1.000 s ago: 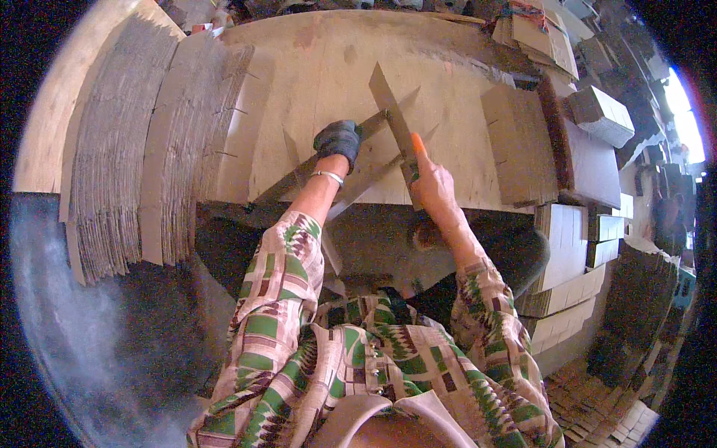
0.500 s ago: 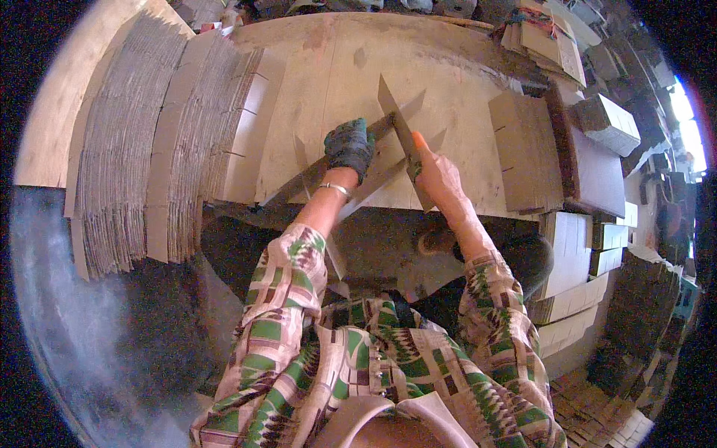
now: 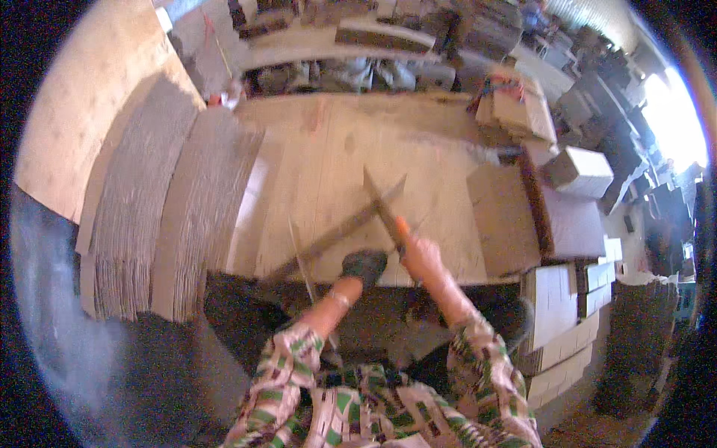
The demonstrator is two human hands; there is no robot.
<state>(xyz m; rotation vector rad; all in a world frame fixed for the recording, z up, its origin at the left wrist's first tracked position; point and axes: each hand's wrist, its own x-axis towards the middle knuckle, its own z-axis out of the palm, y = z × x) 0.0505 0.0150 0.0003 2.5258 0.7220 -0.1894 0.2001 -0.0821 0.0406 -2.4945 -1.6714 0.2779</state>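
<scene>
My right hand (image 3: 423, 257), with an orange cover on a fingertip, is closed on a narrow brown cardboard strip (image 3: 382, 206) that points away from me. This strip crosses a longer cardboard strip (image 3: 325, 237), which slants over the table from near left to far right. Whether the two are slotted together I cannot tell. In a dark glove, my left hand (image 3: 364, 263) is curled at the table's near edge, just below the long strip. Blur hides what its fingers grip. A thin pale strip (image 3: 301, 254), seen nearly edge-on, stands left of the glove.
Tall rows of stacked cardboard sheets (image 3: 198, 201) line the left of the wooden table (image 3: 336, 149). Slotted cardboard pieces (image 3: 504, 216) lie at the right, beside a brown box (image 3: 567, 216) with a smaller carton (image 3: 582, 172) on it. More cardboard stacks (image 3: 553, 306) stand below.
The view has tilted up, so the table sits lower in the picture. Relative to the strips, my left hand has drawn back toward me. My right hand keeps its hold.
</scene>
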